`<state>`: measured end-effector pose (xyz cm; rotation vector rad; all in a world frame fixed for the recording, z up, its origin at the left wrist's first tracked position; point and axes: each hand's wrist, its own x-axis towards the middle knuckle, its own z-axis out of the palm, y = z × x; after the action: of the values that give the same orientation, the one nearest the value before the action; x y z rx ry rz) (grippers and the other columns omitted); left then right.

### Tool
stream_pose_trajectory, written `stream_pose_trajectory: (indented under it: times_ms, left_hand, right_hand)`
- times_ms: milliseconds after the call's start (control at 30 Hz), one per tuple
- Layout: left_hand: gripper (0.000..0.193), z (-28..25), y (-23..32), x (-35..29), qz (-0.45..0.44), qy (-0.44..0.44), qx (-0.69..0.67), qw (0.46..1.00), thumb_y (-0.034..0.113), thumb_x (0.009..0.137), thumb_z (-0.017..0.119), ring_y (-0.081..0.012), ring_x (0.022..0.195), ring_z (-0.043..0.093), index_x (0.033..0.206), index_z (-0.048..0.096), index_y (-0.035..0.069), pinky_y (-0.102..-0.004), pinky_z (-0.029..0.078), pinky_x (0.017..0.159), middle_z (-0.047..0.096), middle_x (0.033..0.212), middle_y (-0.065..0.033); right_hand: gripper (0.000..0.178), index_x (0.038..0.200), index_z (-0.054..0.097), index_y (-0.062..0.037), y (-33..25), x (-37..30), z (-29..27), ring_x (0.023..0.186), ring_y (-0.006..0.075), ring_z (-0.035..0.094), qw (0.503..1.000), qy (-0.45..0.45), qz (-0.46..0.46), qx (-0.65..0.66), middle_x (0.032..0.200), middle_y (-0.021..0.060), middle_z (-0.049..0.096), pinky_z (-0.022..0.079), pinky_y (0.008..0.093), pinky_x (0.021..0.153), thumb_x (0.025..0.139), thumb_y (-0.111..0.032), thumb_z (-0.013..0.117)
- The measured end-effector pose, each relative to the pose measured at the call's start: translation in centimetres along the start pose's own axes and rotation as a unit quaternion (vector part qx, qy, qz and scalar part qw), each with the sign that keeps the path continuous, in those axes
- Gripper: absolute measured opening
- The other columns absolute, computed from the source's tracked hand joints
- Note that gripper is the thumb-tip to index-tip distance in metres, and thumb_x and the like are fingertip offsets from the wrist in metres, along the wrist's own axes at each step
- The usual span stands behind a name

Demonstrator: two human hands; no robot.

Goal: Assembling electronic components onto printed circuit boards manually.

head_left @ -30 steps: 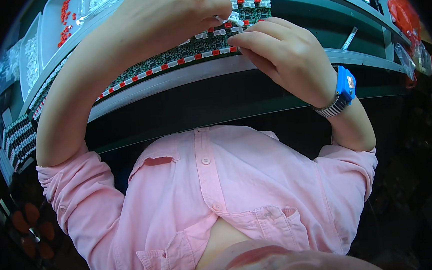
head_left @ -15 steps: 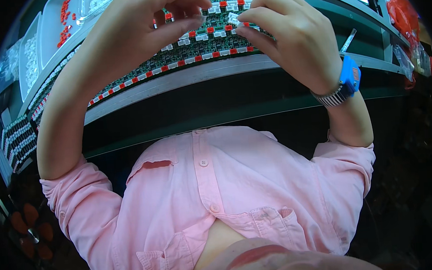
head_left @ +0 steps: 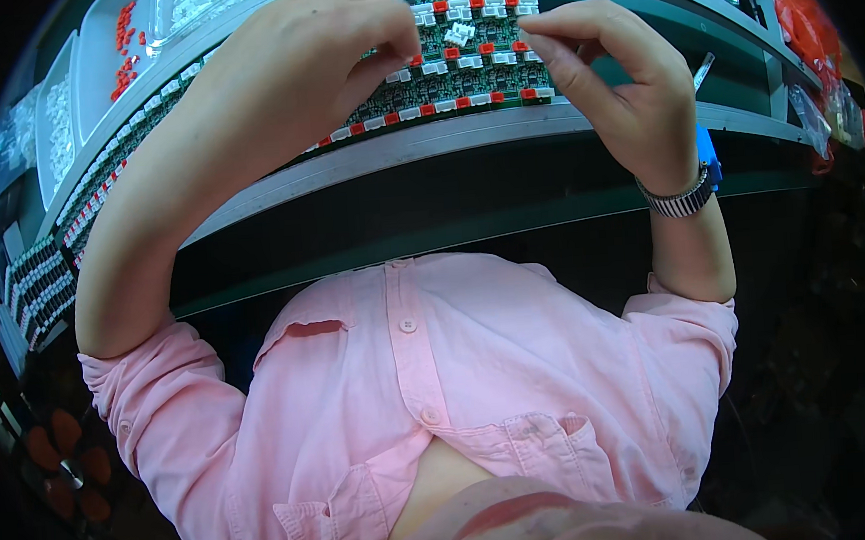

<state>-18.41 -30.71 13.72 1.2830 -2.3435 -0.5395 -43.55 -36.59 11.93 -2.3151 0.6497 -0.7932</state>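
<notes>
Rows of green circuit boards [head_left: 454, 81] fitted with white and red connectors lie in front of me. My left hand [head_left: 347, 50] is over them, thumb and fingertips brought together in a pinch at the boards; whatever is between them is hidden. At the right end of the rows, my right hand [head_left: 624, 71] pinches thumb and forefinger beside a red and white connector row. I cannot make out what, if anything, it holds. Between the hands, a small clump of loose white connectors [head_left: 459, 34] rests on top of the boards.
A metal rail [head_left: 443, 129] runs along the near edge of the boards. At the far left stand a tray of red connectors [head_left: 123, 51] and a bin of white connectors [head_left: 58, 121]. Stacked boards [head_left: 41, 287] sit at left. A red plastic bag [head_left: 804, 18] hangs at right.
The white connectors that my right hand held now lie on the boards. That hand has moved right. My left hand's fingers have come together and lowered toward the boards.
</notes>
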Motion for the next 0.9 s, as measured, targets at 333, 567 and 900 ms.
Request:
stream_pose_trajectory:
  times_ms: [333,567,900]
  left_hand:
    - [0.005,-0.8,1.6,1.0,-0.078,-0.058,0.046,0.994,0.002,0.086,0.063,-0.0276,0.078,0.062,0.09,0.064,-0.001,-0.0317,0.052,0.072,0.064,0.083,-0.0124]
    - [0.006,-1.0,1.7,1.3,-0.12,-0.149,0.063,0.98,0.004,0.087,0.063,-0.0272,0.078,0.062,0.087,0.064,-0.001,-0.0319,0.051,0.072,0.064,0.085,-0.0124]
    - [0.007,0.2,1.7,2.4,-0.055,-0.047,0.057,0.996,0.007,0.085,0.066,-0.0261,0.078,0.06,0.082,0.064,0.002,-0.0317,0.05,0.071,0.062,0.088,-0.0109]
  right_hand:
    - [0.021,0.107,0.068,-0.0012,0.5,-0.4,-0.2,0.081,0.0185,0.064,0.998,0.003,-0.038,0.048,0.101,0.0103,0.068,0.054,0.0236,0.069,0.086,0.0,0.069]
    - [0.026,0.11,0.068,-0.0019,0.7,-1.0,-0.1,0.083,0.0192,0.064,0.994,-0.019,-0.071,0.075,0.105,0.0108,0.067,0.055,0.0242,0.07,0.084,0.003,0.069]
    - [0.032,0.113,0.068,-0.0059,-1.3,-1.1,-0.5,0.08,0.0185,0.063,0.994,-0.091,-0.03,-0.058,0.096,0.0084,0.067,0.054,0.0261,0.066,0.082,0.002,0.071]
